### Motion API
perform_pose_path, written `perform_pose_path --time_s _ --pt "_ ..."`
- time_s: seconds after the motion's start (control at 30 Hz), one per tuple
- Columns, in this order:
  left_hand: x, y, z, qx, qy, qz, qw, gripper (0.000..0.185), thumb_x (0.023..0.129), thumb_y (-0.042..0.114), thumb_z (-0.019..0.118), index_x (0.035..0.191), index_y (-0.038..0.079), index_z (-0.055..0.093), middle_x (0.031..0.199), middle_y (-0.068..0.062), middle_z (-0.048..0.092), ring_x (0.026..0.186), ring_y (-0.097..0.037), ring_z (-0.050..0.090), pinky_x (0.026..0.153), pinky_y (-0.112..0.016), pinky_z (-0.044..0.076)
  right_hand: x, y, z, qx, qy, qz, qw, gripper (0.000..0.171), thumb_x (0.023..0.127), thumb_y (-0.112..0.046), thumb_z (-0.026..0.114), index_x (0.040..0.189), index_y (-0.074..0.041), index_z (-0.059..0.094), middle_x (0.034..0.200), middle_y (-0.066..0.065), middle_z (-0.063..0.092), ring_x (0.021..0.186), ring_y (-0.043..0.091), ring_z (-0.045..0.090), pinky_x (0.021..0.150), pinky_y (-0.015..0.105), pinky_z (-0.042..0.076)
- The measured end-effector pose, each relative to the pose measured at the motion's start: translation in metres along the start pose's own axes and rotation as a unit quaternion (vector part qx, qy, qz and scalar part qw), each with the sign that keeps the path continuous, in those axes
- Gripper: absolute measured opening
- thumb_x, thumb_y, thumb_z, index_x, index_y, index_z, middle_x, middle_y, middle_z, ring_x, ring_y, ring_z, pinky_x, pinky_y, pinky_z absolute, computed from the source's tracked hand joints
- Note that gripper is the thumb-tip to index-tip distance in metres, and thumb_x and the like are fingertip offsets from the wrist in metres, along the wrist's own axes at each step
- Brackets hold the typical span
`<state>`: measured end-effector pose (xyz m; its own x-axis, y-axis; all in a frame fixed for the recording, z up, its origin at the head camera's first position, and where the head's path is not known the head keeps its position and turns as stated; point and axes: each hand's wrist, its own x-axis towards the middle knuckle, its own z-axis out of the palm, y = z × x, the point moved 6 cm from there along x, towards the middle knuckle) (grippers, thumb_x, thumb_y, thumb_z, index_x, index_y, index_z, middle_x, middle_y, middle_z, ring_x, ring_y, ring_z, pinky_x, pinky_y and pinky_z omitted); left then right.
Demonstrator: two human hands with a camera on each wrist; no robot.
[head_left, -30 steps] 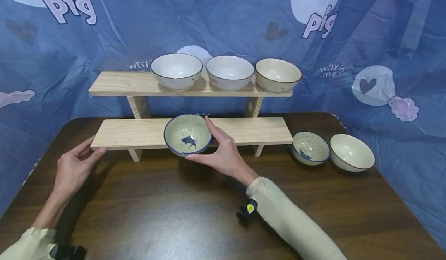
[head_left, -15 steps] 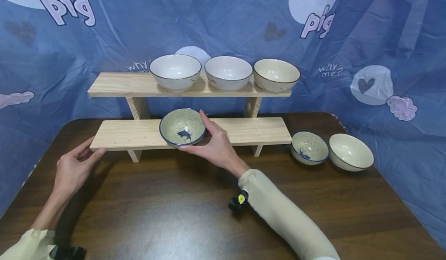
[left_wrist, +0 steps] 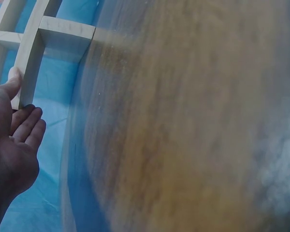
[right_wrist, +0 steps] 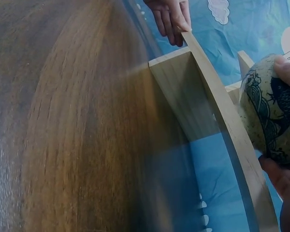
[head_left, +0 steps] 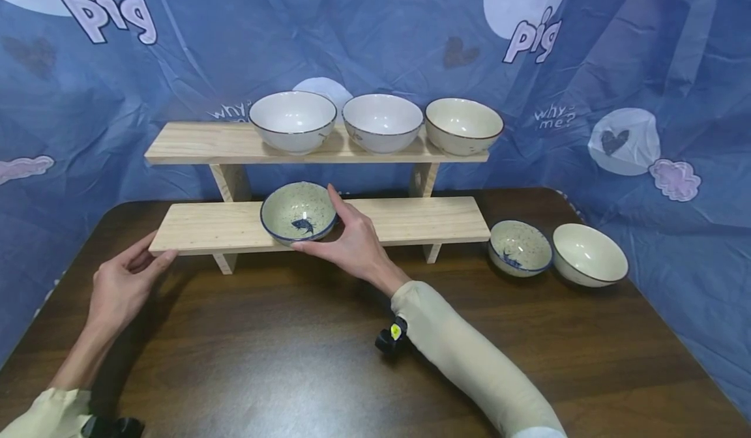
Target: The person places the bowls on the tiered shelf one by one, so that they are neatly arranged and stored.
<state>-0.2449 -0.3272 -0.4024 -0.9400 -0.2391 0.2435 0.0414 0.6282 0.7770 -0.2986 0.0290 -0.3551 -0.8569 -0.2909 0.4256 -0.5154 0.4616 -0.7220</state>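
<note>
Our right hand (head_left: 351, 242) has carried the fish bowl (head_left: 298, 212) leftward and back onto the lower shelf (head_left: 411, 219), where it now sits, thumb and fingers still curled round its rim. Our left hand (head_left: 120, 288), fingers relaxed, steadies the shelf's left end, so release looks close.

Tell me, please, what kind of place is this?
Probably a staged recording setup, not a real kitchen: a blue printed cloth backdrop surrounds a dark wooden table, where a bare two-tier wooden shelf holds only bowls.
</note>
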Motion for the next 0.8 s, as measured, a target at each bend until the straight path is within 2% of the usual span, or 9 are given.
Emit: perform_pose_path --time_s 0.2,0.43,0.63,0.8 --pt "0.000 0.000 0.001 -0.012 0.000 0.004 0.9999 0.062 0.088 0.035 0.069 0.140 0.009 0.048 0.125 -0.026 0.053 0.091 0.017 0.051 0.068 -0.004 0.040 0.002 0.001 0.003 -0.028 -0.016 0.025 0.999 0.110 0.066 -0.061 0.077 0.151 -0.014 0.026 0.144 0.009 0.043 0.129 0.016 0.040 0.103 0.034 0.034" --pt "0.000 0.001 0.002 -0.012 0.001 0.005 0.9999 0.061 0.088 0.035 0.069 0.140 0.010 0.048 0.125 -0.025 0.053 0.091 0.017 0.051 0.068 -0.003 0.040 -0.002 0.001 0.001 -0.050 -0.056 0.042 0.996 0.113 0.068 -0.069 0.070 0.154 -0.022 0.013 0.150 0.006 0.032 0.134 0.019 0.031 0.106 0.042 0.029" --pt "-0.001 0.000 0.001 -0.003 0.005 0.004 1.0000 0.061 0.088 0.035 0.069 0.140 0.009 0.049 0.124 -0.026 0.053 0.090 0.018 0.050 0.067 -0.003 0.039 -0.009 0.003 -0.011 -0.030 -0.054 0.041 0.997 0.110 0.071 -0.069 0.069 0.154 -0.024 0.013 0.140 0.004 0.042 0.118 0.017 0.047 0.098 0.038 0.038" --pt "-0.001 0.002 0.001 -0.003 0.006 0.011 0.9999 0.060 0.088 0.034 0.069 0.139 0.008 0.049 0.123 -0.026 0.053 0.090 0.018 0.050 0.068 -0.003 0.039 -0.020 0.006 -0.025 0.003 -0.056 0.037 0.998 0.102 0.074 -0.062 0.071 0.153 -0.029 0.015 0.134 0.003 0.045 0.115 0.020 0.049 0.091 0.035 0.044"
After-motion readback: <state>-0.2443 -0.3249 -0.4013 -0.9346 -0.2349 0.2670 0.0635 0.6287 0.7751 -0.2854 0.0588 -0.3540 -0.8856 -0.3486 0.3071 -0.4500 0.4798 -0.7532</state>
